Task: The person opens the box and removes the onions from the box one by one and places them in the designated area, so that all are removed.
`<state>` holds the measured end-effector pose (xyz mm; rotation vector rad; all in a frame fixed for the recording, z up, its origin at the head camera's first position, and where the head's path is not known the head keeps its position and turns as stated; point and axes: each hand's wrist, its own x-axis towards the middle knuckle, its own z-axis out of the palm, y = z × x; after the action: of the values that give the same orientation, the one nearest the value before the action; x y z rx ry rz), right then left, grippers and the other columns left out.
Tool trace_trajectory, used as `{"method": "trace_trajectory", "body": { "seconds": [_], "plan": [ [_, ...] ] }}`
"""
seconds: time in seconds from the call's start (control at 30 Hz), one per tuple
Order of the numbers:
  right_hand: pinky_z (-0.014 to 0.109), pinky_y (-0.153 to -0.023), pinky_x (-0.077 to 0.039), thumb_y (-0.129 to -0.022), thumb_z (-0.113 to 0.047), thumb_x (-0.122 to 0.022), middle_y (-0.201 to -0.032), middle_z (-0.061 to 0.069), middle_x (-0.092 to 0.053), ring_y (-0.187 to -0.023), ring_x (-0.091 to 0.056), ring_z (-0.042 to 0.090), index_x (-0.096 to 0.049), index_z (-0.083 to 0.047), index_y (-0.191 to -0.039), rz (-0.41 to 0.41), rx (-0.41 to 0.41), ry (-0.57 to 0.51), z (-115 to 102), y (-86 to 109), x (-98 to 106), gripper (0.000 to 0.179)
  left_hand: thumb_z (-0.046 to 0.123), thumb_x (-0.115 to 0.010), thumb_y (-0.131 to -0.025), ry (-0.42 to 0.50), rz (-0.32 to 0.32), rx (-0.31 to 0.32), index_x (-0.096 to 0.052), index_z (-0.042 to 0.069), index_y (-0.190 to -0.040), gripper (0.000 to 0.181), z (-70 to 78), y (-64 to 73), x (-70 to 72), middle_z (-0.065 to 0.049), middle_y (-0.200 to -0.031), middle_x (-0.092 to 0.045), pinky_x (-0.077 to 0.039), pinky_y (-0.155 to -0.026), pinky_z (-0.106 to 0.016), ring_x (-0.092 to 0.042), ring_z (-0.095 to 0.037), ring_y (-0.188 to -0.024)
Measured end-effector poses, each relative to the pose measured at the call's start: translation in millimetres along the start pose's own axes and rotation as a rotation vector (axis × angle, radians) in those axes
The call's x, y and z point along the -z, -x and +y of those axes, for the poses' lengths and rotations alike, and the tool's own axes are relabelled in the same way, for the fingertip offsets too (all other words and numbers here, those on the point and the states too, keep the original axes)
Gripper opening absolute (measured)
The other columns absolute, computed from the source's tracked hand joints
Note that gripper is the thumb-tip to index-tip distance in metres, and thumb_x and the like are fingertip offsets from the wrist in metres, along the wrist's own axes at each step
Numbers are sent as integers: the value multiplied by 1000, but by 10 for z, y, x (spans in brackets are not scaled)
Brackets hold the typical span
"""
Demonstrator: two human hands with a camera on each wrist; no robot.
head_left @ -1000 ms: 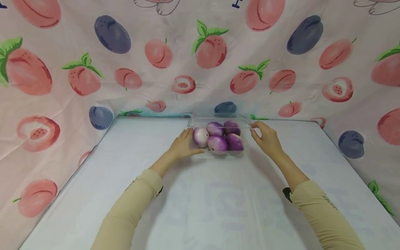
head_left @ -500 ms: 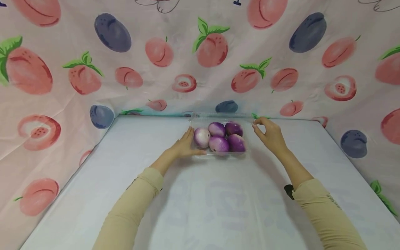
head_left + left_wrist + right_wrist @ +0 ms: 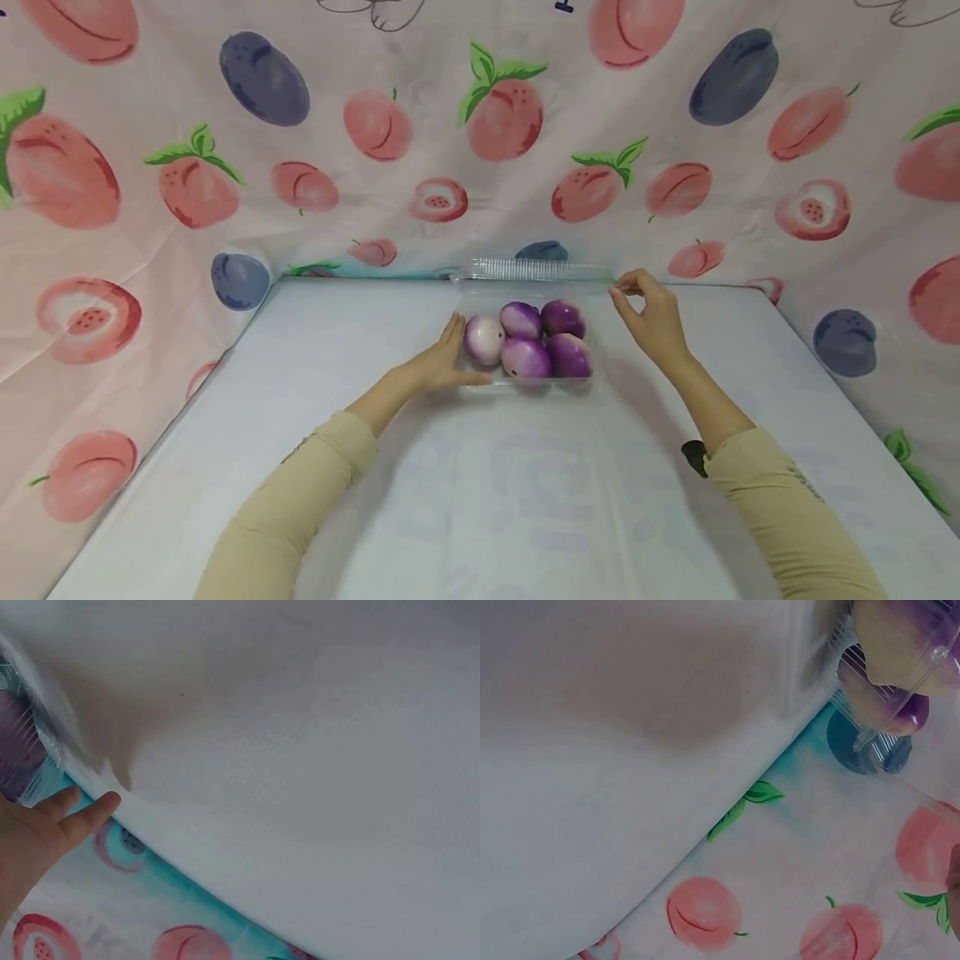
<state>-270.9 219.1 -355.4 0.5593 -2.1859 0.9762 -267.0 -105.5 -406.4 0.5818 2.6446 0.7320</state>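
Head view: a clear box [image 3: 534, 384] is seen on the white table [image 3: 600, 500], with 5 purple onions [image 3: 527, 358] packed close inside it. The transparent lid [image 3: 540, 269] is raised behind the box, in front of the printed cloth [image 3: 495, 204]; contact between lid and cloth cannot be told.

The left hand [image 3: 442, 364] is laid against the left end of the box, fingers straight, thumb spread wide along the near side; nothing is gripped by it. By the right hand [image 3: 652, 321], beyond the far right corner of the box, the edge of the lid is pinched between thumb and forefinger, the gap narrow. In the right wrist view the pinch itself is cut off.

Risks, as judged: the lid is held at 1 end only, so the thin plastic could be twisted or creased by an uneven pull. If the pinch were lost, the lid could be sprung back over the box. If the left hand were eased off, the light box could be dragged or tipped by the lid, being braced at the left end alone. In a sharp tilt, the round, smooth onions could be rolled over the near rim. Whether lid and box are joined along the far side cannot be made out.
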Motion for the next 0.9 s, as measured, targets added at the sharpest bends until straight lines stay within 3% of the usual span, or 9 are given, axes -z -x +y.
{"method": "trace_trajectory", "body": {
  "seconds": [0.23, 0.43, 0.63, 0.73, 0.9],
  "plan": [
    [2, -81, -38, -86, 1, -63, -85, 19, -63, -82, -62, 29, -57, 10, -92, 44, -28, -13, -41, -97, 22, 13, 72, -61, -73, -19, 1, 14, 15, 5, -149, 127, 33, 91, -42, -12, -156, 23, -23, -115, -47, -2, -33, -146],
    [4, -76, -42, -89, -3, -62, -85, 16, -63, -77, -54, -7, -57, 10, -94, 57, -85, -105, -56, -201, 22, 16, 73, -61, -72, -26, -15, 35, 13, 6, -150, 127, 68, 202, -103, -10, -156, 23, -37, -106, -51, -12, -38, -144],
    [6, -73, -41, -91, 0, -58, -84, -8, -54, -77, -51, -11, -53, 15, -97, 18, -171, -187, -222, -323, 51, 17, 76, -60, -70, -40, 7, 68, 13, 8, -150, 127, 113, 310, -170, -8, -157, 22, -50, -91, -48, -21, -39, -141],
    [6, -70, -42, -90, 3, -57, -82, 0, -57, -75, -51, -10, -53, 16, -97, 25, -184, -191, -291, -356, 45, 16, 76, -59, -70, -47, 24, 71, 10, 6, -150, 127, 134, 343, -202, -10, -157, 19, -52, -86, -46, -21, -39, -141],
    [4, -66, -41, -91, 2, -56, -87, 25, -59, -72, -53, -11, -53, 15, -98, 55, -195, -205, -107, -392, -68, 15, 75, -59, -71, -63, 61, 63, 6, 4, -150, 125, 151, 382, -231, -14, -158, 14, -53, -83, -45, -22, -39, -141]
  ]
}}
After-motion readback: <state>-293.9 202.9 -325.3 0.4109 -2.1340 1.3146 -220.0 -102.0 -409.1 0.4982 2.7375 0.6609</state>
